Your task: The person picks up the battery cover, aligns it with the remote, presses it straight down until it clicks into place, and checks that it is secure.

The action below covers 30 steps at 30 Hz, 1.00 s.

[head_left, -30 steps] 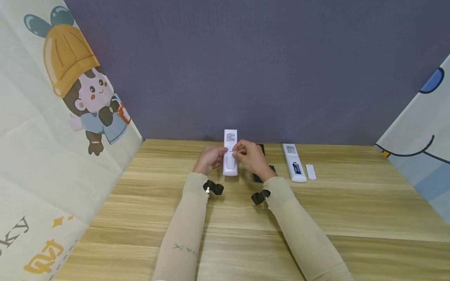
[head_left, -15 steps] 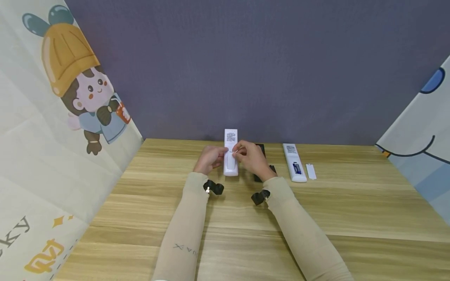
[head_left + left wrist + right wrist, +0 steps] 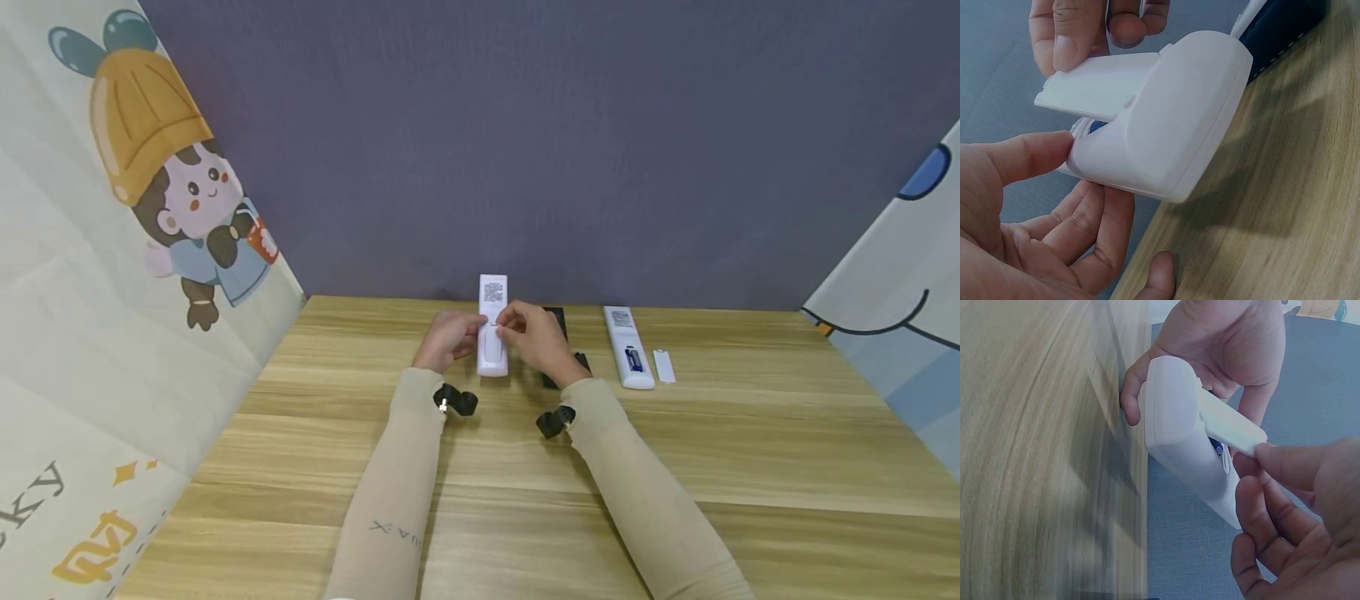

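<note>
A white remote control is held back side up, its printed label toward the far end. My left hand grips its left side, thumb on the edge and fingers underneath in the left wrist view. My right hand pinches the raised end of the white battery cover between thumb and finger. That cover slants up from the body, its near end against the remote's rounded end. Below it, part of a blue battery shows in the compartment. The rest of the compartment is hidden.
Right of my hands lies a second white remote with blue batteries exposed. Its loose cover is beside it. A black object lies partly hidden behind my right hand. A dark cloth wall borders the wooden table's far edge.
</note>
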Each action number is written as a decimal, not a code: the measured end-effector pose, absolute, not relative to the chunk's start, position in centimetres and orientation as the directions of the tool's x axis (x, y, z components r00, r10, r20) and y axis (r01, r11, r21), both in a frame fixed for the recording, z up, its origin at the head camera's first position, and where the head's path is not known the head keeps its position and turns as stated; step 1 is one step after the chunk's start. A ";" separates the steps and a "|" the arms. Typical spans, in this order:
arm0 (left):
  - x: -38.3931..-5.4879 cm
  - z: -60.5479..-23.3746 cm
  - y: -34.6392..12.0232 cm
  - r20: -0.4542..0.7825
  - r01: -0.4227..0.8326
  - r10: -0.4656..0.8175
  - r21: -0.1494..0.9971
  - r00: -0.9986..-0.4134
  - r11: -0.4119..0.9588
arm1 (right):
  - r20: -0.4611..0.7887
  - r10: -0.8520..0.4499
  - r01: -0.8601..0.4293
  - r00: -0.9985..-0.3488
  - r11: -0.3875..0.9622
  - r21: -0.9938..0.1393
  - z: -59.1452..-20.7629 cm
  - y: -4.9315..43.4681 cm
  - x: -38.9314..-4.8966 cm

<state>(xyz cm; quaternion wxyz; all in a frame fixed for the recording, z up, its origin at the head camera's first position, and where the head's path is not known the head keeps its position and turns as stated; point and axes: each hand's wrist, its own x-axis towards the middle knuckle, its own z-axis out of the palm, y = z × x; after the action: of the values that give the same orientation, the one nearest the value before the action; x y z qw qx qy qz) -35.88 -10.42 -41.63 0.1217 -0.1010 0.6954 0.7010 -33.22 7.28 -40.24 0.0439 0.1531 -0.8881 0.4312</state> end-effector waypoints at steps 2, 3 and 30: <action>-35.9 -41.6 -10.4 -0.309 -0.309 0.030 0.951 -0.951 -0.006 | 0.215 -0.234 -0.314 -0.948 0.584 -0.748 -40.3 7.2 -33.2; -35.8 -41.6 -10.4 -0.308 -0.308 0.030 0.951 -0.951 -0.006 | 0.217 -0.234 -0.316 -0.948 0.586 -0.746 -40.3 7.2 -33.3; -36.1 -41.8 -10.6 -0.310 -0.310 0.044 0.951 -0.950 0.006 | 0.218 -0.237 -0.320 -0.947 0.630 -0.707 -40.6 7.0 -33.1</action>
<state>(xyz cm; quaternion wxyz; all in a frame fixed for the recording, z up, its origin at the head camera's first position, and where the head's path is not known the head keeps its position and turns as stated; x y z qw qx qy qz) -36.07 -10.65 -41.78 0.1267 -0.0952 0.6977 0.6987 -33.13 7.00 -40.61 0.0519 0.1547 -0.9013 0.4013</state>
